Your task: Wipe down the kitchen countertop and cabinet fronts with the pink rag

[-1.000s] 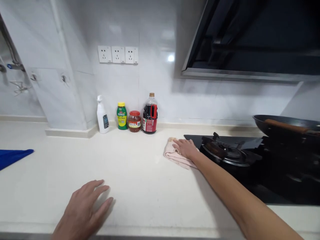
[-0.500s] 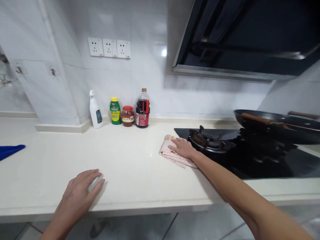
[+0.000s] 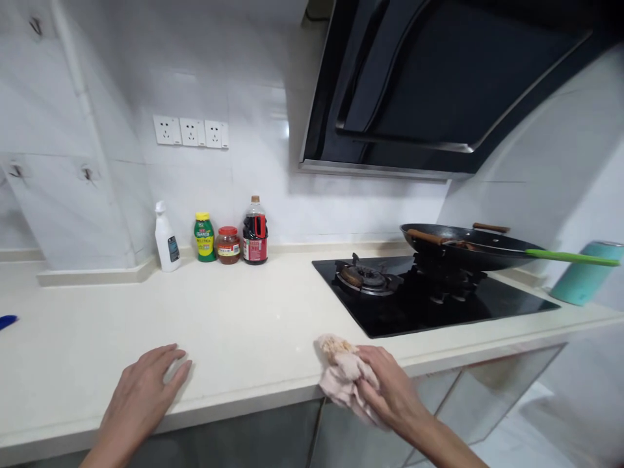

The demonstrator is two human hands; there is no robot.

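Note:
Bunched in my right hand [image 3: 383, 383] is a pale pink cloth [image 3: 344, 374], its fingers closed round it at the counter's front edge. Part of the cloth lies on the countertop and part hangs over the edge; a tan patch shows on top. My left hand [image 3: 146, 383] is held at the front of the white countertop [image 3: 234, 325] on the left, fingers apart and holding nothing. I cannot tell whether it touches the surface.
Along the wall stand a white spray bottle [image 3: 167, 240], a green bottle [image 3: 204, 237], a red-lidded jar [image 3: 228, 246] and a dark sauce bottle [image 3: 255, 237]. A black gas stove [image 3: 390, 318] bears a wok [image 3: 487, 257]. The range hood [image 3: 414, 84] overhangs it. A teal container [image 3: 582, 279] stands right.
My right hand has drawn the cloth from beside the stove back to the counter's front edge, and its flat fingers have closed round it. The view has turned right; my left hand stays open.

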